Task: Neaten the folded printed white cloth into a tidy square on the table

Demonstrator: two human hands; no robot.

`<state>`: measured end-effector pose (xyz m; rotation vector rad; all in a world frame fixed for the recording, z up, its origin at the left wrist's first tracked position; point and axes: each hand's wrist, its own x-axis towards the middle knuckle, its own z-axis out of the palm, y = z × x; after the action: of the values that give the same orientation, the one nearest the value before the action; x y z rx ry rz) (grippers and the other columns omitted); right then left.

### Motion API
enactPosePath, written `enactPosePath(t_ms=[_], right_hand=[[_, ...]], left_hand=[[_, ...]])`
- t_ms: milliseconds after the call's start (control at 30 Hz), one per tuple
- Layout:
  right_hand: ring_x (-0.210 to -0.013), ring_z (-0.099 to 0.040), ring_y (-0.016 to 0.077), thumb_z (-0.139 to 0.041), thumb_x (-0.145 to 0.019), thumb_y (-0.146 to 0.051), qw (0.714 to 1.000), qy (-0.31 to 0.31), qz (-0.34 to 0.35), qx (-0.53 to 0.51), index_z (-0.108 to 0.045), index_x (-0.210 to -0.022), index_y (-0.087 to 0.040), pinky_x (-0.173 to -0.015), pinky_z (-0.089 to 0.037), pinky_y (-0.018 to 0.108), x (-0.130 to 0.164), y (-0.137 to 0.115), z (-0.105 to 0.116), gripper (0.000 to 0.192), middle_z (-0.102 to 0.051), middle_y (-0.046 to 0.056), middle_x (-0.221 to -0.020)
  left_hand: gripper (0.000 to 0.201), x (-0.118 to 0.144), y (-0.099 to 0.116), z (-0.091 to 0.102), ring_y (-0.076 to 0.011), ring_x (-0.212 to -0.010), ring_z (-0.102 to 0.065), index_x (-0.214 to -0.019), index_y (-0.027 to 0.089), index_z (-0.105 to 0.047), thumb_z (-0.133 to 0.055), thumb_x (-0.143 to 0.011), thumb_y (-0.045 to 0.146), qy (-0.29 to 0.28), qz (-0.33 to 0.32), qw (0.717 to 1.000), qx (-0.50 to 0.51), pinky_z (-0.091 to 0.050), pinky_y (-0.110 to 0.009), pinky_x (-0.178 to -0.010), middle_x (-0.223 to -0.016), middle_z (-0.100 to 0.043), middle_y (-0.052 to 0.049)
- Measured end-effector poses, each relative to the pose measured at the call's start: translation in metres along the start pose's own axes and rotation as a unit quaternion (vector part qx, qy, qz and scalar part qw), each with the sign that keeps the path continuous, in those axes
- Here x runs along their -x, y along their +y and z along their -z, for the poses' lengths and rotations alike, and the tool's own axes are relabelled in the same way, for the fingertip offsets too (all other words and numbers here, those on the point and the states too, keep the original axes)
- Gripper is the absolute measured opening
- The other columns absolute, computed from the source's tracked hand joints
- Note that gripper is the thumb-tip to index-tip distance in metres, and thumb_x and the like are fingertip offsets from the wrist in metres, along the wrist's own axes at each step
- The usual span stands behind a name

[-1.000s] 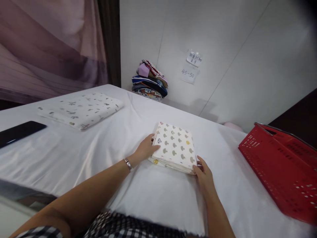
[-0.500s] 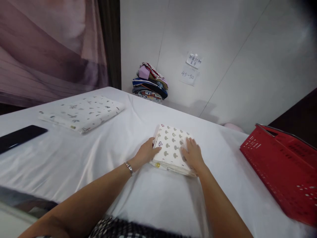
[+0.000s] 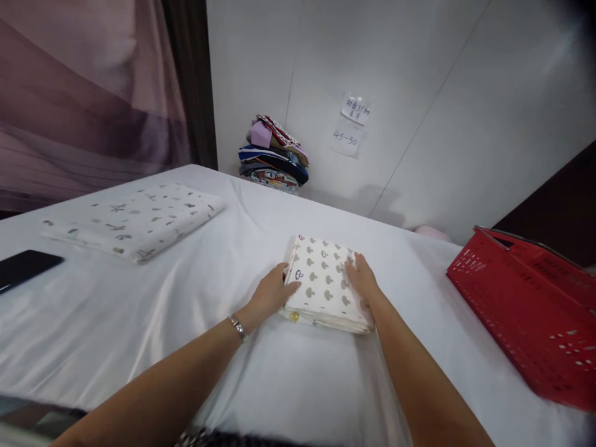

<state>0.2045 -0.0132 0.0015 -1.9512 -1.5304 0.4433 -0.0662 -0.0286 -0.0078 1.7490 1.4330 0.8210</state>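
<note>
A black phone (image 3: 23,267) lies at the left edge of the white bed sheet (image 3: 139,310), with a folded star-print cloth (image 3: 133,218) near the far left corner. Mid-sheet sits a folded mushroom-print cloth (image 3: 326,285). The left hand (image 3: 272,293) rests against its left edge, fingers loosely curled on the fold, grasping nothing. The right hand (image 3: 362,280) lies flat and open on the cloth's right half. A stack of clothes (image 3: 274,155) sits by the far wall. A red basket (image 3: 526,310) stands at the right edge.
</note>
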Motion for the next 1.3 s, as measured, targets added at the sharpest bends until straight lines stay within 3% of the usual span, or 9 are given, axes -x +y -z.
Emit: enactPosePath(t_ms=[167, 267, 500, 633, 800, 933, 1100, 1200, 1300], right_hand=[[-0.137, -0.026, 0.0269, -0.053, -0.080, -0.037, 0.999, -0.010, -0.027, -0.034, -0.046, -0.134, -0.009, -0.110, -0.023, 0.038, -0.006, 0.005, -0.004, 0.061, -0.024, 0.016, -0.150], [-0.135, -0.031, 0.0257, -0.052, -0.081, -0.039, 0.997, -0.001, -0.059, -0.059, -0.042, -0.137, -0.011, -0.110, -0.025, 0.038, 0.001, 0.007, 0.003, 0.063, -0.032, 0.014, -0.147], [-0.129, -0.041, 0.0243, -0.059, -0.074, -0.044, 0.983, -0.005, -0.125, -0.137, -0.035, -0.142, -0.018, -0.106, -0.036, 0.035, 0.051, 0.014, 0.014, 0.076, -0.041, 0.009, -0.143], [-0.120, -0.052, 0.0262, -0.064, -0.070, -0.042, 0.972, 0.003, -0.141, -0.187, -0.037, -0.141, -0.022, -0.096, -0.048, 0.037, 0.084, 0.021, 0.017, 0.079, -0.053, 0.007, -0.133], [-0.122, -0.050, 0.0256, -0.064, -0.070, -0.045, 0.981, 0.039, -0.094, -0.167, -0.040, -0.138, -0.034, -0.099, -0.047, 0.040, 0.108, 0.035, 0.016, 0.073, -0.052, -0.001, -0.134], [-0.125, -0.047, 0.0280, -0.061, -0.072, -0.045, 0.991, 0.028, -0.072, -0.108, -0.041, -0.138, -0.027, -0.102, -0.043, 0.043, 0.106, 0.035, 0.020, 0.072, -0.050, 0.004, -0.136], [-0.137, -0.028, 0.0263, -0.051, -0.081, -0.044, 0.996, 0.053, 0.064, 0.029, -0.038, -0.140, -0.029, -0.109, -0.033, 0.046, 0.100, 0.016, 0.023, 0.063, -0.031, 0.004, -0.149], [-0.137, -0.026, 0.0277, -0.048, -0.083, -0.043, 0.987, 0.006, 0.131, 0.088, -0.041, -0.138, -0.029, -0.110, -0.029, 0.049, 0.101, 0.004, 0.015, 0.057, -0.031, 0.004, -0.149], [-0.136, -0.028, 0.0296, -0.043, -0.087, -0.043, 0.975, -0.073, 0.149, 0.148, -0.051, -0.132, -0.027, -0.110, -0.024, 0.054, 0.102, -0.004, 0.009, 0.048, -0.038, 0.007, -0.145]], left_hand=[[0.055, -0.001, -0.001, 0.002, -0.0249, -0.084, -0.063, -0.124, 0.034, -0.045, -0.058, -0.072, 0.046, -0.018, 0.019, 1.000, 0.001, -0.044, -0.035, -0.068, -0.097, -0.067, -0.005], [0.055, -0.001, -0.001, 0.003, -0.0232, -0.086, -0.062, -0.124, 0.028, -0.045, -0.056, -0.074, 0.048, -0.035, 0.032, 0.999, -0.004, -0.046, -0.033, -0.072, -0.098, -0.066, -0.003], [0.055, -0.001, 0.000, 0.003, -0.0211, -0.088, -0.062, -0.125, 0.028, -0.044, -0.058, -0.075, 0.047, -0.041, 0.041, 0.998, 0.018, -0.047, -0.031, -0.076, -0.101, -0.065, -0.001], [0.059, 0.000, 0.003, 0.003, -0.0216, -0.088, -0.063, -0.126, 0.027, -0.043, -0.060, -0.073, 0.046, -0.038, 0.052, 0.997, 0.036, -0.049, -0.031, -0.076, -0.101, -0.065, -0.001], [0.054, 0.001, 0.009, 0.004, -0.0207, -0.083, -0.063, -0.122, 0.029, -0.047, -0.060, -0.072, 0.045, -0.060, 0.042, 0.997, 0.028, -0.049, -0.031, -0.074, -0.096, -0.064, 0.001], [0.054, 0.000, 0.006, 0.004, -0.0196, -0.083, -0.062, -0.123, 0.030, -0.046, -0.060, -0.073, 0.046, -0.061, 0.039, 0.997, 0.011, -0.048, -0.030, -0.073, -0.096, -0.064, 0.002], [0.060, 0.001, 0.004, 0.005, -0.0179, -0.080, -0.060, -0.127, 0.029, -0.044, -0.057, -0.074, 0.054, -0.020, 0.034, 0.999, -0.038, -0.047, -0.030, -0.070, -0.107, -0.060, 0.000], [0.060, 0.002, 0.006, 0.008, -0.0176, -0.080, -0.060, -0.128, 0.028, -0.043, -0.052, -0.077, 0.058, -0.013, 0.035, 0.998, -0.052, -0.046, -0.030, -0.070, -0.109, -0.060, -0.001], [0.055, 0.002, 0.009, 0.009, -0.0189, -0.082, -0.060, -0.125, 0.028, -0.046, -0.051, -0.078, 0.056, -0.043, 0.041, 0.996, -0.073, -0.045, -0.030, -0.071, -0.100, -0.063, 0.000]])
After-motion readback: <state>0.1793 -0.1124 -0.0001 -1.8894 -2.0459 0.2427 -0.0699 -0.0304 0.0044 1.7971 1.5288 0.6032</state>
